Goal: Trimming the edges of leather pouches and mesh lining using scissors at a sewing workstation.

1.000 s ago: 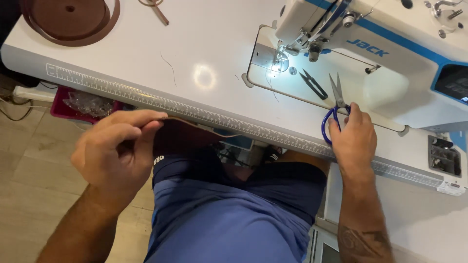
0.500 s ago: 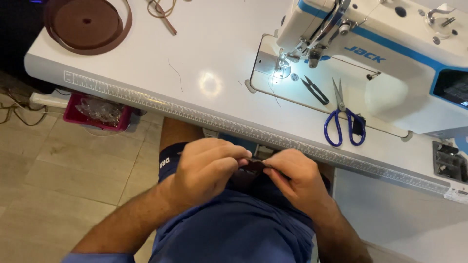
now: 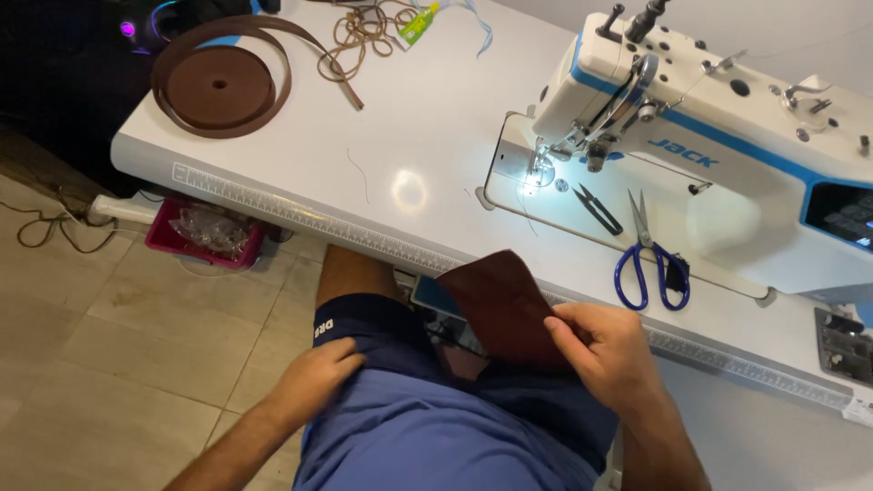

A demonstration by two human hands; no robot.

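Right hand (image 3: pixel 607 356) is pinching a dark brown leather piece (image 3: pixel 502 305) at the white table's (image 3: pixel 427 155) edge. Left hand (image 3: pixel 309 382) is resting curled on the thigh; blue-handled scissors (image 3: pixel 647 259) are lying at 1 o'clock

White sewing table (image 3: pixel 300 155) w/ ruler strip along front edge. White-and-blue sewing machine (image 3: pixel 727 173) at right, its lamp lit over the needle plate. Blue-handled steel scissors (image 3: pixel 647 259) lie on the machine bed, blades pointing away; small black thread snips (image 3: pixel 597 208) just left of them, nr the needle. Coiled roll of flat brown strap (image 3: pixel 218 82) at far left corner, loose end trailing right. Tangle of tan cord (image 3: pixel 364 27) beyond it, w/ a small green-and-yellow tube (image 3: pixel 418 23) beside. Pink plastic bin (image 3: pixel 205 236) w/ clear bags sits on beige tiled floor (image 3: pixel 118 345) under table's left end; white power strip (image 3: pixel 123 211) next to it.
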